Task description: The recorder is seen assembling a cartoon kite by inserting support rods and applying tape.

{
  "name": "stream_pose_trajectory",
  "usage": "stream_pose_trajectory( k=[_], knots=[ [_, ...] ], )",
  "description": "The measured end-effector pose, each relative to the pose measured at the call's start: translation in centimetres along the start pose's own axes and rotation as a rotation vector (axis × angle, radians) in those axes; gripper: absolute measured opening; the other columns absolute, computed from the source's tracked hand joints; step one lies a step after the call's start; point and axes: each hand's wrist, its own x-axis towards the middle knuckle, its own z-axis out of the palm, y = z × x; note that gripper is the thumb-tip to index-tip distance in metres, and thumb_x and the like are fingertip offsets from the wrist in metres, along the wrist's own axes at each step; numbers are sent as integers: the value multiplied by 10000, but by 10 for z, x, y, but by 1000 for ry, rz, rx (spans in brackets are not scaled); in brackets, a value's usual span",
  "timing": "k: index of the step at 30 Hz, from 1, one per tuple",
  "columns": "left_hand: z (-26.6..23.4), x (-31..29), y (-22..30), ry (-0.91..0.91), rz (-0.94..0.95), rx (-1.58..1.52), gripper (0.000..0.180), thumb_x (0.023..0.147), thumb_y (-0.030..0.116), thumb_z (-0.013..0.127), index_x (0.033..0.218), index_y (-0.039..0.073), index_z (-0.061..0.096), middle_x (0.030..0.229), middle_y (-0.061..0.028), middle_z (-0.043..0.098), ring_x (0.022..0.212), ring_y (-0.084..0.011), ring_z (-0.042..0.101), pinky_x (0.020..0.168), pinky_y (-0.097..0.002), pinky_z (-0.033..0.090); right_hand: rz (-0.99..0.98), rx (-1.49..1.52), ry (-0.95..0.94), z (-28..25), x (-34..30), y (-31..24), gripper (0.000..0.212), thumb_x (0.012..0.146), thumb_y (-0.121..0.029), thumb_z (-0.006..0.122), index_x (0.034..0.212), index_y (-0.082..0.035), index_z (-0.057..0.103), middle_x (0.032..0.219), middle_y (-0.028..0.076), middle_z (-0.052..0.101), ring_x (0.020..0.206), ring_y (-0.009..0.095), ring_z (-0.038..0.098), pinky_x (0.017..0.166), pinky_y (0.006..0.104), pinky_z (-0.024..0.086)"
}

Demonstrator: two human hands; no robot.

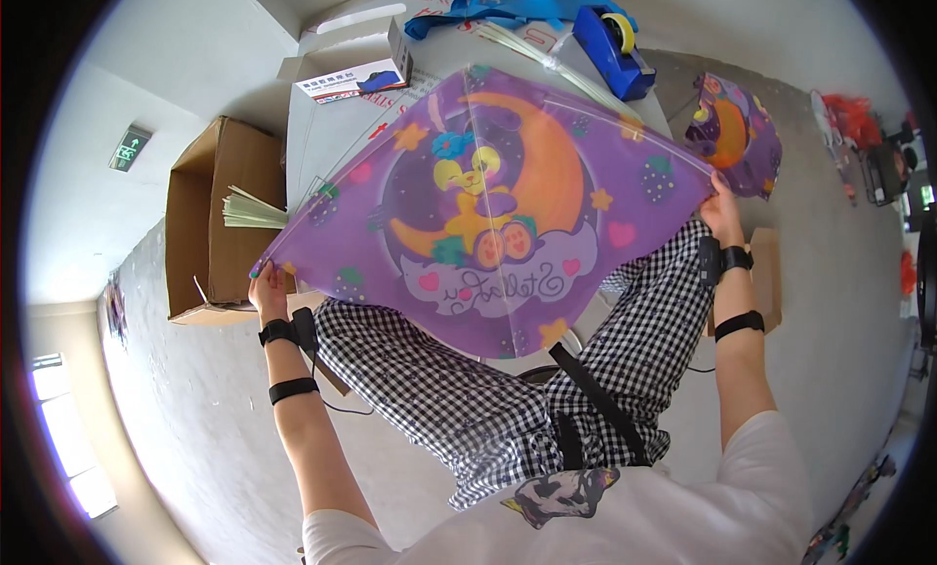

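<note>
A purple kite (pixel 615 189) is spread flat across my lap and the near edge of the table. It carries a cartoon bunny on an orange moon, with stars, hearts and mirrored lettering. One thin rod runs down its middle, and others lie along the upper edges. At the kite's left corner, my left hand (pixel 268 290) is closed with the corner pinched between its fingers. My right hand (pixel 720 214) grips the right corner, held higher than the left one. Between the two hands the sheet looks stretched taut. Fingers beneath the corners are partly hidden.
On the table (pixel 317 141) sit a blue tape dispenser (pixel 613 53), a bundle of pale rods (pixel 556 62), blue strips (pixel 517 7) and a small open box (pixel 351 72). Pale sticks (pixel 252 210) poke from a cardboard box (pixel 190 223) at left. Another purple kite (pixel 732 136) lies at right.
</note>
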Motion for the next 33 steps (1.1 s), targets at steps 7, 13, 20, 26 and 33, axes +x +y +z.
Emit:
stream_pose_trajectory(
  k=[7, 13, 20, 26, 33],
  knots=[
    [29, 4, -13, -105, 34, 71, 144, 844, -24, 651, 968, 42, 620, 907, -61, 662, 806, -163, 654, 662, -262, 539, -29, 29, 19, -29, 16, -2, 185, 968, -149, 566, 1132, -66, 593, 1143, 73, 628, 1067, 206, 585, 953, 355, 460],
    [8, 15, -11, -18, 48, 251, 141, 825, -14, 666, 948, 41, 626, 845, -42, 666, 710, -135, 642, 547, -237, 481, 2, 7, -2, -23, 10, 5, 177, 941, -141, 612, 1111, -95, 594, 1132, 59, 629, 1061, 202, 588, 956, 351, 460],
    [0, 19, -11, 67, 140, 460, 243, 789, 45, 731, 1001, 24, 614, 794, -23, 649, 663, -109, 614, 529, -214, 453, -6, -77, 148, -9, 4, -3, 283, 867, -180, 719, 1099, -93, 582, 1112, 49, 608, 1082, 200, 550, 965, 344, 430],
    [68, -60, -9, -174, 911, 1178, 594, 775, 121, 754, 1287, -35, 495, 1231, -187, 575, 1130, -305, 552, 948, -390, 441, -681, -643, 564, -24, -2, -18, 138, 833, -139, 716, 870, -83, 594, 852, 3, 600, 758, 95, 543, 682, 250, 407],
    [150, -290, -60, -1091, 866, 1341, 756, 797, 278, 739, 1437, 95, 383, 1489, -198, 330, 1365, -397, 325, 1113, -468, 299, 95, -225, 194, 84, -131, 91, 475, 770, -267, 788, 1150, -89, 567, 1045, 4, 540, 1004, 147, 457, 899, 341, 328]
  ],
)
